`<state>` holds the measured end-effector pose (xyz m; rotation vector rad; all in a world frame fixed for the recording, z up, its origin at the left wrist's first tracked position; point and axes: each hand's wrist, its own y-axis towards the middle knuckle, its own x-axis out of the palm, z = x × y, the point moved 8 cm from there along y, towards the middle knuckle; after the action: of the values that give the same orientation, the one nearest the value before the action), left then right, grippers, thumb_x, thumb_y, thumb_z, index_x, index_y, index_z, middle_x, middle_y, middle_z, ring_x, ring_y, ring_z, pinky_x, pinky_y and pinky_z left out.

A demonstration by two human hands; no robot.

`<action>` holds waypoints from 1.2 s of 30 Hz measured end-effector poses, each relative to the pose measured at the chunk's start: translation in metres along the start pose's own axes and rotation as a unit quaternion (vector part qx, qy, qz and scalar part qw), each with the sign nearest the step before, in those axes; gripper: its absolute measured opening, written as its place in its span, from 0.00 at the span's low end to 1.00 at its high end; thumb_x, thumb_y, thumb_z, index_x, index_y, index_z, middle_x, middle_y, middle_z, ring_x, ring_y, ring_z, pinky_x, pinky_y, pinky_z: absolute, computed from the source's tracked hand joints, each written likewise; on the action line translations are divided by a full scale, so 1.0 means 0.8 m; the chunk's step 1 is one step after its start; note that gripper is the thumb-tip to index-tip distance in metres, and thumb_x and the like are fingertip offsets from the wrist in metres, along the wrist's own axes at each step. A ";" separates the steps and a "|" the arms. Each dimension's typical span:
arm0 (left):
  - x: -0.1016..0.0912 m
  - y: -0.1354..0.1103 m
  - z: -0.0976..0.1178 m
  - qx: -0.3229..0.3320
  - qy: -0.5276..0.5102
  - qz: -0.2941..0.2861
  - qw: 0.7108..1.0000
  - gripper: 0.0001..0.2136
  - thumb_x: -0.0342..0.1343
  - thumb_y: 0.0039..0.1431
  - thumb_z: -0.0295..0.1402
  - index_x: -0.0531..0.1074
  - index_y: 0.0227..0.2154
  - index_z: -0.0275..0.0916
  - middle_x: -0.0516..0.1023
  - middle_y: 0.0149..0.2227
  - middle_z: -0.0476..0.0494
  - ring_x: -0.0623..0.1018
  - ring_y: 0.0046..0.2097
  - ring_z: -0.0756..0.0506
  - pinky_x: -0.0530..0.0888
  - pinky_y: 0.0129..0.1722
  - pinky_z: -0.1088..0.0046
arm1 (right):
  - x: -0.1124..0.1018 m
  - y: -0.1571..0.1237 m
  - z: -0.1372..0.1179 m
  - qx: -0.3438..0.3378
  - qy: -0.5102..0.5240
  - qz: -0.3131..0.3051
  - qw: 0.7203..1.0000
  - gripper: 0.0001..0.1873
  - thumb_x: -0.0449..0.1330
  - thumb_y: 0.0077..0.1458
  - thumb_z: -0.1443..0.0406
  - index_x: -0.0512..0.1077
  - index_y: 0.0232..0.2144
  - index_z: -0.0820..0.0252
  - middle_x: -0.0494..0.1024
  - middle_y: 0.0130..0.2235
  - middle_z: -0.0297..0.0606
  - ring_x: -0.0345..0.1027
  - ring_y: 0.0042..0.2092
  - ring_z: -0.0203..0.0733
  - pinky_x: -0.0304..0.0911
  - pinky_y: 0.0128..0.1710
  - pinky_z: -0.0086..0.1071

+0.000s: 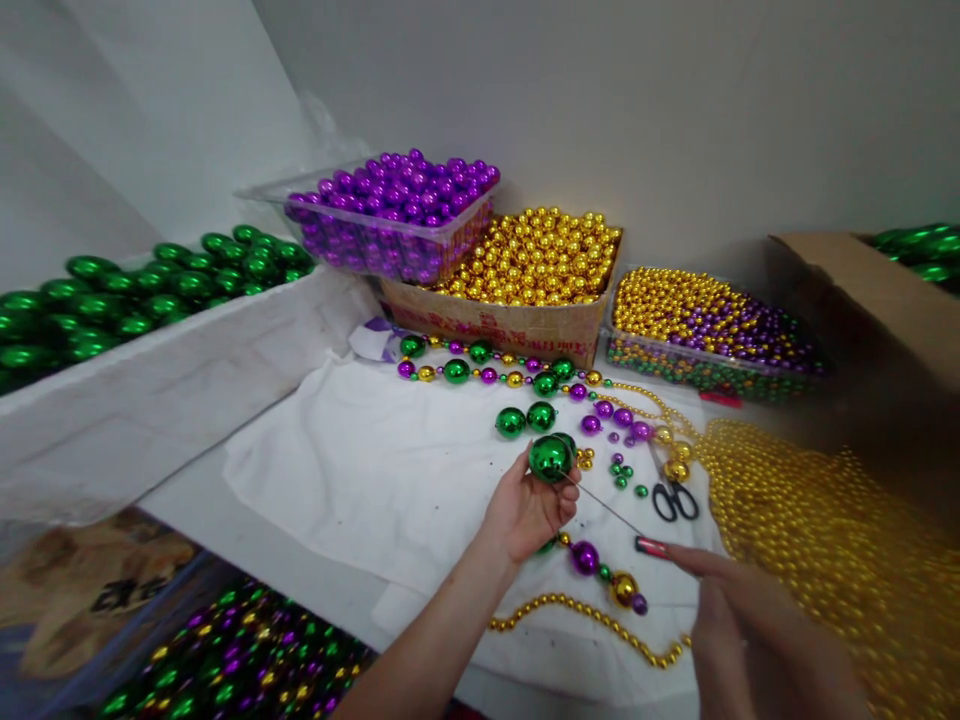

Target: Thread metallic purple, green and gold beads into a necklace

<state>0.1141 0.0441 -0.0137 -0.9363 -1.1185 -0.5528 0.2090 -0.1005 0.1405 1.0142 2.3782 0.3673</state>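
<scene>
Grey walls stand behind a table with a white cloth spread on it. Near the middle of the table, the left hand is closed on a big green ball. Its fingers and thumb grip the ball from below. A long needle touches the right side of the ball and runs down to the right hand. The right hand is blurry, but its fingertips pinch the red end of the needle. Under the left hand hangs a bead string with a purple bead and a gold bead on it. Small gold beads trail from it along the cloth by the near edge of the table.

Just behind the held ball lie two loose green balls. Black scissors lie to its right, near some tiny loose beads. A long necklace of green, purple and gold beads lies further back.

Along the far edge sit a clear tray of purple balls, a cardboard box of gold balls and a tray of small beads in gold and purple. At the left edge, a white box holds lots of green balls. A big heap of gold bead strings lies at the right edge. Below the near left corner sits a bin of mixed beads.
</scene>
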 end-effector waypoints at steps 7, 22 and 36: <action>-0.006 -0.001 -0.007 -0.015 0.006 0.030 0.999 0.22 0.44 0.61 0.46 0.70 0.37 0.27 0.73 0.28 0.38 0.70 0.26 0.50 0.67 0.23 0.78 | 0.021 -0.002 -0.025 -0.165 -0.089 -0.063 0.980 0.08 0.54 0.55 0.68 0.72 0.34 0.57 0.79 0.36 0.41 0.75 0.34 0.40 0.69 0.24 0.26; -0.019 -0.004 -0.020 -0.071 0.046 0.099 0.991 0.25 0.42 0.60 0.50 0.69 0.31 0.30 0.74 0.23 0.40 0.71 0.20 0.51 0.65 0.16 0.81 | 0.043 -0.005 -0.040 -0.210 -0.138 -0.058 0.966 0.07 0.52 0.58 0.67 0.69 0.37 0.59 0.78 0.37 0.43 0.72 0.27 0.35 0.54 0.12 0.23; -0.016 -0.014 -0.020 -0.057 0.064 0.106 0.991 0.28 0.40 0.60 0.53 0.70 0.32 0.29 0.74 0.23 0.40 0.70 0.19 0.51 0.63 0.15 0.81 | 0.061 -0.008 -0.056 -0.290 -0.142 -0.044 0.945 0.06 0.51 0.58 0.71 0.65 0.38 0.62 0.76 0.36 0.42 0.68 0.25 0.32 0.59 0.20 0.24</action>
<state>0.1093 0.0237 -0.0238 -1.0902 -0.8672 -0.4983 0.1518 -0.0710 0.1574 0.6290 1.8752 0.7736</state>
